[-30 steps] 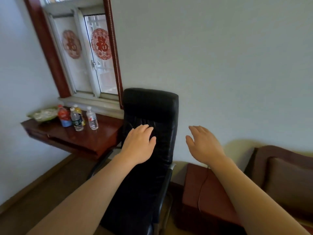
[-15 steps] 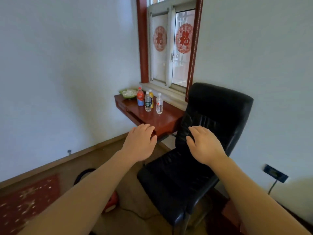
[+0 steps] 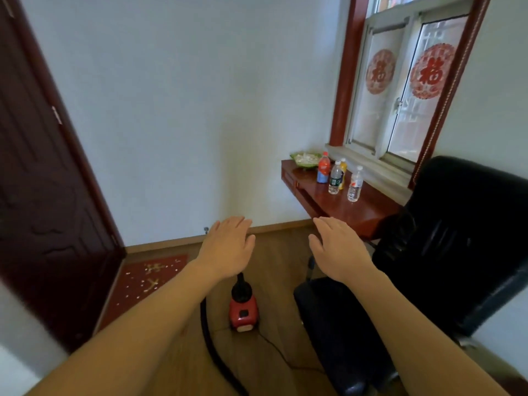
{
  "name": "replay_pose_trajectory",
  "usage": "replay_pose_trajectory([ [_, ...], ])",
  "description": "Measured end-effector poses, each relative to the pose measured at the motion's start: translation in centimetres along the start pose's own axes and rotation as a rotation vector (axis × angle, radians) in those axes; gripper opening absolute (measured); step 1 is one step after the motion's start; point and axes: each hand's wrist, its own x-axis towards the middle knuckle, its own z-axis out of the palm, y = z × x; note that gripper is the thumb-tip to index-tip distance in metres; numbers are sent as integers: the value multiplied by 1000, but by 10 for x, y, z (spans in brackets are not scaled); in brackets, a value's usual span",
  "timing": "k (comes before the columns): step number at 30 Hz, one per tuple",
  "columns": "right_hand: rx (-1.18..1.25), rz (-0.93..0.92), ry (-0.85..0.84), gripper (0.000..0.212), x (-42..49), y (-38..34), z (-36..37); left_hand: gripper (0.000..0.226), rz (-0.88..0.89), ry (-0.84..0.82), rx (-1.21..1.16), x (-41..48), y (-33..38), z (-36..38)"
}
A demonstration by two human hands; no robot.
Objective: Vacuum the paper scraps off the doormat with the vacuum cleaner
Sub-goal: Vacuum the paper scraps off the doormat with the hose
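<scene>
Empty and flat, fingers straight, my left hand [image 3: 228,248] and right hand [image 3: 340,251] hover side by side, holding nothing. I see the red vacuum cleaner [image 3: 243,308] on the floor [image 3: 281,252] at six o'clock, under my left wrist. At eight o'clock the red doormat [image 3: 132,274] lies beside the door [image 3: 43,195], speckled with paper scraps [image 3: 137,295].

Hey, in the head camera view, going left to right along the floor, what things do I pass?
door → doormat → vacuum cleaner → chair
</scene>
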Motion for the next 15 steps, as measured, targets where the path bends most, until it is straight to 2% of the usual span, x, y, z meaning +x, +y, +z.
replay_pose_trajectory([
  [15,30,-194,-47,53,96,-174,76,53,-215,92,-24,-29,-202,-32],
])
